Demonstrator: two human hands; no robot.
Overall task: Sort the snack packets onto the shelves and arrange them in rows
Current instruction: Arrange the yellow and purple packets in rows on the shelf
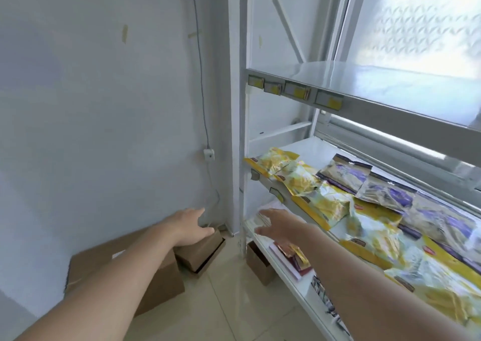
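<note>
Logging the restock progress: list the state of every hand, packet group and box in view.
left hand, open, fingers straight, holding nothing.
right hand, open, fingers spread over the bottom shelf.
yellow snack packets, lying flat in a front row on the middle shelf.
purple snack packets, lying flat in a row behind them.
large cardboard box, closed, on the floor.

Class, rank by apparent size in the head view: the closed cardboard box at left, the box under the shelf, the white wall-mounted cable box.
1. closed cardboard box
2. box under the shelf, partly hidden
3. white cable box
</note>
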